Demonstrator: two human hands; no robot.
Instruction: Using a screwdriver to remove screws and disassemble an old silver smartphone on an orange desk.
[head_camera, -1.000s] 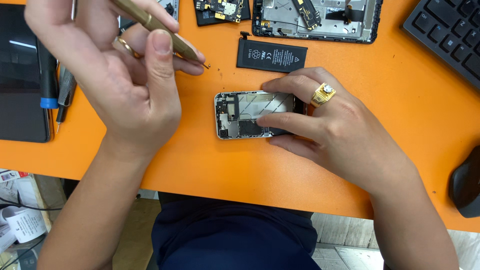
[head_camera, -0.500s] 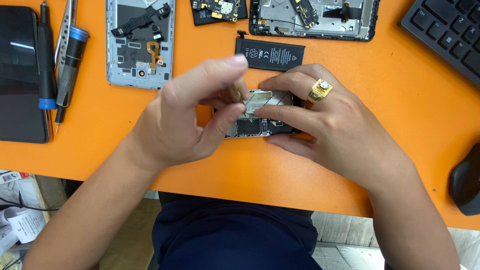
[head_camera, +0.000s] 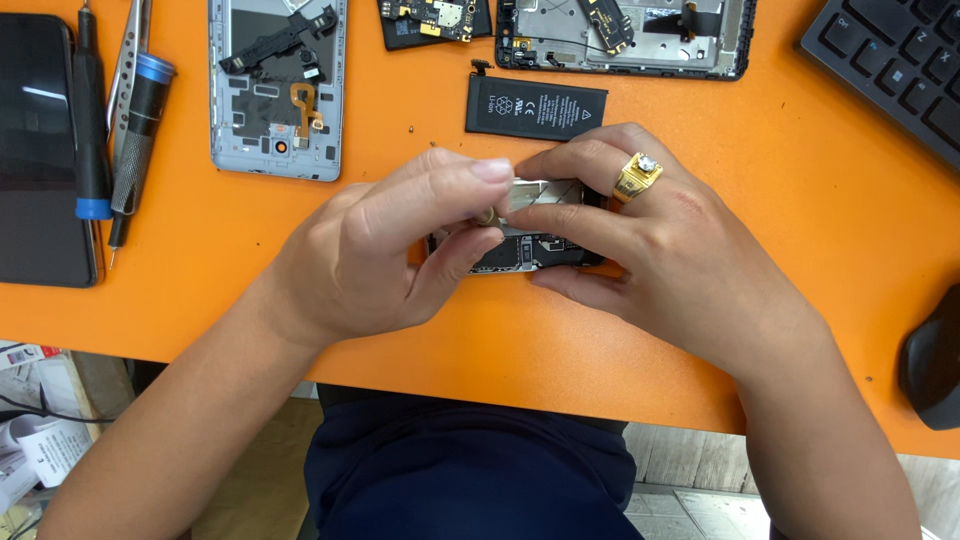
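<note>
I count two hands, the left (head_camera: 370, 255) and the right (head_camera: 660, 250), with one gold ring (head_camera: 637, 176) on the right. Between them lies one small opened phone (head_camera: 530, 245). On the orange surface (head_camera: 800, 200) I see two more opened phone frames, one silver (head_camera: 278, 90) and one black (head_camera: 625, 35), plus one loose circuit board (head_camera: 435, 20). There is one black battery (head_camera: 535, 107). At the left I count one dark phone (head_camera: 45, 150) lying flat, two screwdrivers (head_camera: 90, 130) (head_camera: 140, 130) and one pair of tweezers (head_camera: 128, 50). At the right: one keyboard (head_camera: 890, 65) and one mouse (head_camera: 932, 360).
</note>
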